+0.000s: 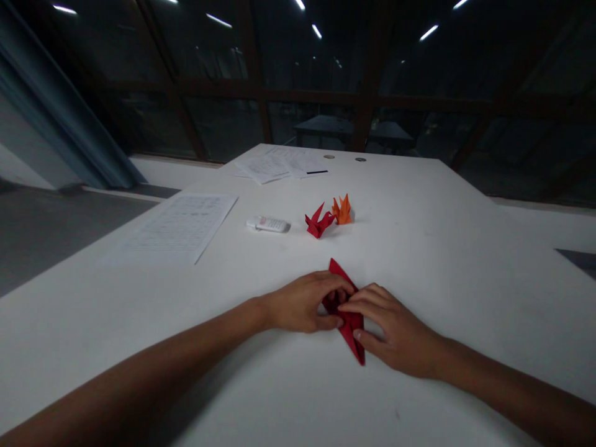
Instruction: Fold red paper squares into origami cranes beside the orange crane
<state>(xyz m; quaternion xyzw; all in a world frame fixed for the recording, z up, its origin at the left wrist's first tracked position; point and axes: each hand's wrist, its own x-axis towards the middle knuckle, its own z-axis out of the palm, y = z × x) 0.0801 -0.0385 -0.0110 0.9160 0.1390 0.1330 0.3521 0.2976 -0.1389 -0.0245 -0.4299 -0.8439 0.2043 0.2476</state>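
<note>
A partly folded piece of red origami paper (356,321) lies on the white table in front of me, its long pointed ends slanting from upper left to lower right. My left hand (302,302) reaches in from the left, its fingers curled over the paper and its thumb at the near edge. From the right, my right hand (401,333) presses fingers on the middle, with the thumb by the right edge. Both hands partly cover the folds. Beyond them stand a red paper crane (318,225) and, just behind it, an orange paper crane (343,211).
A small white plastic bottle-like item (269,225) with print lies left of the cranes. Farther left is a printed sheet (179,223). More papers (274,164), a black pen-like stick (317,172) and two small round discs (360,159) sit at the far end, before dark windows.
</note>
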